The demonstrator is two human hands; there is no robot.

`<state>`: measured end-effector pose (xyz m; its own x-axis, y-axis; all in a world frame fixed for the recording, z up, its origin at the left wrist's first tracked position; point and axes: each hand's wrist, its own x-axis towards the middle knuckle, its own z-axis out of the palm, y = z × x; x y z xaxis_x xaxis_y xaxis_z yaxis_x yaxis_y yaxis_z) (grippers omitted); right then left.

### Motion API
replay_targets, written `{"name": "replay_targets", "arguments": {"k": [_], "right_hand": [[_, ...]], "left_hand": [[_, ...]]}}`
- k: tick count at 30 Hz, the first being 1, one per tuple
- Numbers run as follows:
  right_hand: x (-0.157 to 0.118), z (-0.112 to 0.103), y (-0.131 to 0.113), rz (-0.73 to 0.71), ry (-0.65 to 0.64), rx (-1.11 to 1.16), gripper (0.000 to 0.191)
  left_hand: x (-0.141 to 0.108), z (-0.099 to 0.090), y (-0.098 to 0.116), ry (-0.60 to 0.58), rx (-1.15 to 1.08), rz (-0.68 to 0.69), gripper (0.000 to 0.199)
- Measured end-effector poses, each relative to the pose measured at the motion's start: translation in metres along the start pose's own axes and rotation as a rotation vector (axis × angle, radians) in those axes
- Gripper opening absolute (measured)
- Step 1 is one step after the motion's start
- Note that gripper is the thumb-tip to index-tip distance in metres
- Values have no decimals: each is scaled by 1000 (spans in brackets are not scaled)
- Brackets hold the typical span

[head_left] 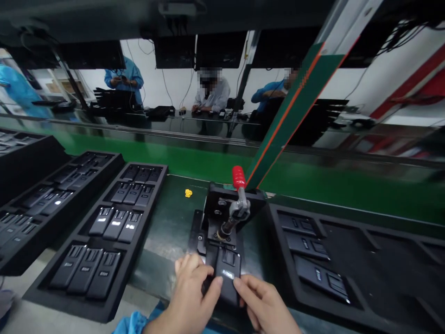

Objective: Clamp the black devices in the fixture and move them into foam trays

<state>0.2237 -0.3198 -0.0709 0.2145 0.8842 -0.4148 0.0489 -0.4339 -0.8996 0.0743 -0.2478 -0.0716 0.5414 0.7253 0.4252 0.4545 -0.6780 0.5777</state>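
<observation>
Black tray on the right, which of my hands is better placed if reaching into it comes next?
Probably your right hand: it is at the right edge of the device, on the side facing the tray. Your left hand is on the device's far side.

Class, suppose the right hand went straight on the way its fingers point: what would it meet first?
The black device marked "Riton": the right hand seems to touch its edge, though exact contact is hard to judge. Roughly beyond lies the left hand.
</observation>
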Motion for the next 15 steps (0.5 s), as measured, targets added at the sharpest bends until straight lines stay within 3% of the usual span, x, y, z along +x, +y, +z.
{"name": "replay_targets", "arguments": {"k": [5,15], "right_hand": [[-18,-5,9,131,81,109,64],[-33,-8,17,80,180,186,59]], "left_hand": [[-3,4,1,47,13,248,10],[-1,15,7,51,34,387,11]]}}
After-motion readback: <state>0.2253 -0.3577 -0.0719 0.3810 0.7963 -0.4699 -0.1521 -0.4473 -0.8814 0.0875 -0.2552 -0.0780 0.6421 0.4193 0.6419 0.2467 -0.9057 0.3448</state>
